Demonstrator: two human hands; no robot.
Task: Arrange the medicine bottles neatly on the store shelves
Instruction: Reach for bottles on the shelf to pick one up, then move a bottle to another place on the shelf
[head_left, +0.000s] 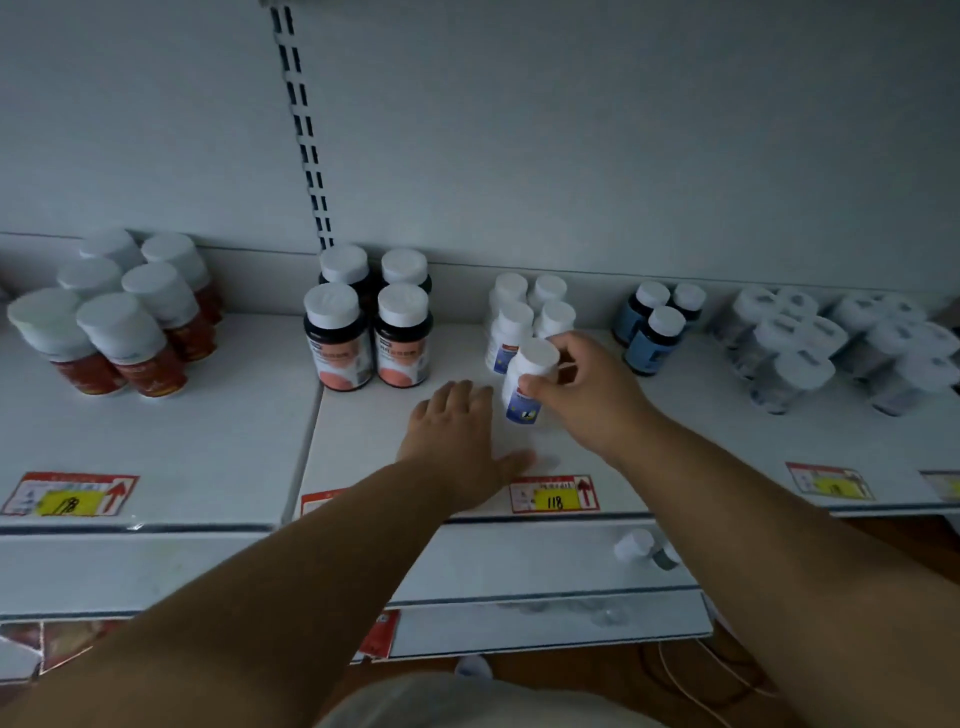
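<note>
Head view: your right hand (576, 387) gripped a white bottle with a blue label (527, 376), thumb on its near side and fingers (563, 345) curled over the far side by the cap. The bottle stood on the shelf (218, 441), slightly tilted, just in front of a group of four matching white bottles (527, 317). Your left hand (457, 431) lay flat on the shelf, palm down, fingers straight and holding nothing, just left of the gripped bottle.

To the left stood four dark bottles with pink labels (369, 322) in a two-by-two block. Further left, six red-labelled bottles (119, 312) stood in two rows. Right of your hand stood three blue-labelled dark bottles (657, 325), and beyond them clear wrapped bottles (831, 348), blurred. Red and yellow price tags (555, 493) sat along the shelf's front edge. On the lower shelf (519, 566) one small white bottle (636, 544) lay alone.
</note>
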